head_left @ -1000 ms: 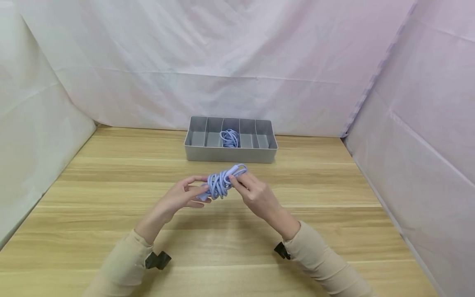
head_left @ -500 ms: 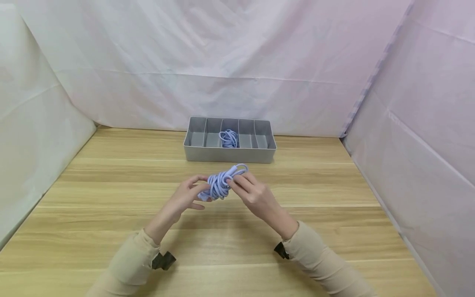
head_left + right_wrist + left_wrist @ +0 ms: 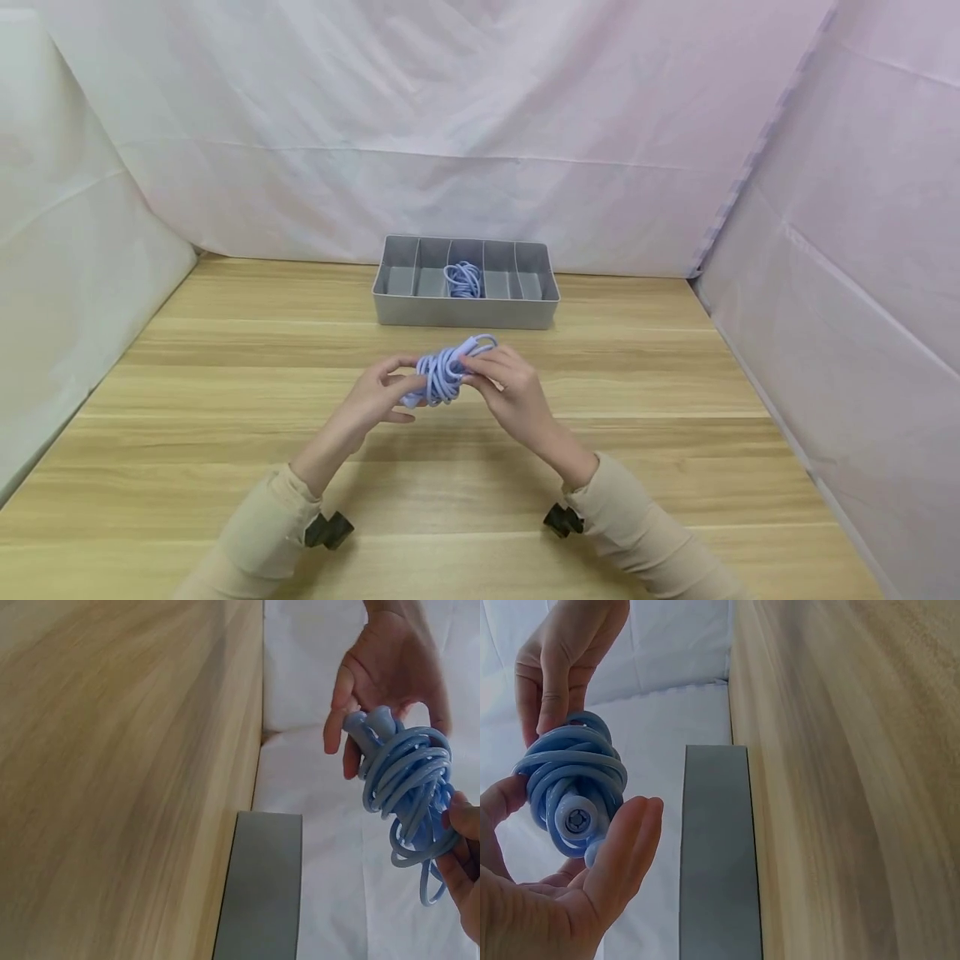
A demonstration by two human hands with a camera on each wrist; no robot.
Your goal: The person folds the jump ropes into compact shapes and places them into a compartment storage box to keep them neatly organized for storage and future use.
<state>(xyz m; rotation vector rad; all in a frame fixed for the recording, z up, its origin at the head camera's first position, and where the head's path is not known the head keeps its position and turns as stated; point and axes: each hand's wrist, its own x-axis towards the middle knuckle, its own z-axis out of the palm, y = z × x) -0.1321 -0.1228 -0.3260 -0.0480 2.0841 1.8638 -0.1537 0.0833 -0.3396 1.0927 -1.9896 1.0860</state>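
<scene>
A light-blue jump rope (image 3: 441, 379), wound into a bundle, is held up between both hands above the table. My left hand (image 3: 375, 402) grips its left end, thumb on the near side and fingers around the far side. At the other end my right hand (image 3: 517, 398) pinches the coils and loose loop between thumb and fingers. In the right wrist view two handle ends stick out of the jump rope (image 3: 409, 772) toward the left palm. The left wrist view shows a round handle end on the jump rope (image 3: 574, 772) facing the camera.
Behind the hands stands a grey divided box (image 3: 465, 313) with several compartments. A similar blue coiled rope (image 3: 463, 281) lies in its middle one. Pale cloth (image 3: 480, 200) hangs at the back and both sides of the wooden table (image 3: 225, 367).
My left hand has shifted slightly right along the bundle. My right fingers have changed their pinch on the coils, and the bundle has turned a little. The box has stayed put.
</scene>
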